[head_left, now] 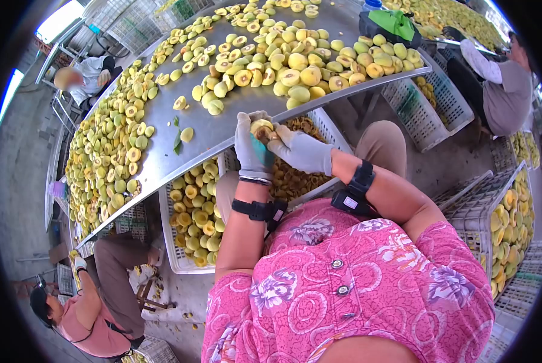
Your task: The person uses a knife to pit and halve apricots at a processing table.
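Metal table (222,121) heaped with peach halves (295,60) lies just beyond the grip; left hand (253,150) cups a peach (262,129), right hand (301,152) pinching its edge; crate (175,257) beneath.

Single view, head-worn, wide fisheye with a dark ring at the frame edge. It looks forward and steeply down over the wearer's pink top (355,284), which fills 6 o'clock at very close range. The left hand (251,150) and right hand (301,152) meet on a peach half (262,129) just above centre, near the lens. The steel worktop (168,163) curves from 8 to 1 o'clock, farther off. Crates (452,106) sit beneath it. Seated people (83,314) at 7, 10 and 2 o'clock are farthest out.
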A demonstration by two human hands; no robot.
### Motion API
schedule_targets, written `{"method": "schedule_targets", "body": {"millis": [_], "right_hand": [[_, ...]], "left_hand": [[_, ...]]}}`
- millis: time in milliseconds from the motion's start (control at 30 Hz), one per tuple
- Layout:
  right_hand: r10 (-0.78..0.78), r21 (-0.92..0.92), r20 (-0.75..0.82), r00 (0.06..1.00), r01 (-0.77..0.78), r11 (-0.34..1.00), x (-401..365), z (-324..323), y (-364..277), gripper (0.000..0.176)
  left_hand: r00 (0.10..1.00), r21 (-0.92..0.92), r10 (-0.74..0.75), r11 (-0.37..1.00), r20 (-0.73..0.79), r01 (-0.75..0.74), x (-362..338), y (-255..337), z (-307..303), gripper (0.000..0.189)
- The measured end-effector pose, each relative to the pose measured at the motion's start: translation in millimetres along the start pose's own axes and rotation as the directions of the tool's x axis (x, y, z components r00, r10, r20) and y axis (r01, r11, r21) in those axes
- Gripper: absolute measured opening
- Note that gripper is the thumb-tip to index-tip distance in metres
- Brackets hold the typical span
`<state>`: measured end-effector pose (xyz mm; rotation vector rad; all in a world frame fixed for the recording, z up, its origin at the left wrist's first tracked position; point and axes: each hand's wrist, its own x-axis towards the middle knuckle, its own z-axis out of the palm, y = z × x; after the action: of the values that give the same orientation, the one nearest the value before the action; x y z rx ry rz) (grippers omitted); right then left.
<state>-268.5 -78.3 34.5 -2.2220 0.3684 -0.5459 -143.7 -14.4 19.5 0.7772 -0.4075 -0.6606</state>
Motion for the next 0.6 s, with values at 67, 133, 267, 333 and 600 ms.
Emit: {"method": "schedule_targets", "body": {"millis": [67,133,267,333,600], "right_hand": [[0.069,0.068,0.124,0.99,-0.078,0.995,-2,3,5,0.041],[0.06,0.133,0.118,0.991,-0.076,0.988,-4,18,21,0.04],[0.329,0.381,0.398,0.856,-0.481,0.79,-12,-8,-19,0.036],[0.317,0.453,0.478,0.819,-0.539,0.711,-11,-15,-22,0.033],[0.036,0.578,0.809,0.586,-0.806,0.126,-17,-11,1,0.035]], "left_hand": [[0.981,-0.231,-0.165,0.955,0.105,0.186,-2,5,2,0.041],[0.978,-0.202,-0.195,0.957,0.08,0.207,-3,5,0,0.044],[0.996,0.248,-0.079,0.965,-0.047,0.089,-12,14,15,0.051],[0.987,0.176,-0.162,0.971,0.001,0.159,-9,15,9,0.053],[0.956,0.186,-0.225,0.964,0.19,0.19,-16,17,0,0.054]]}}
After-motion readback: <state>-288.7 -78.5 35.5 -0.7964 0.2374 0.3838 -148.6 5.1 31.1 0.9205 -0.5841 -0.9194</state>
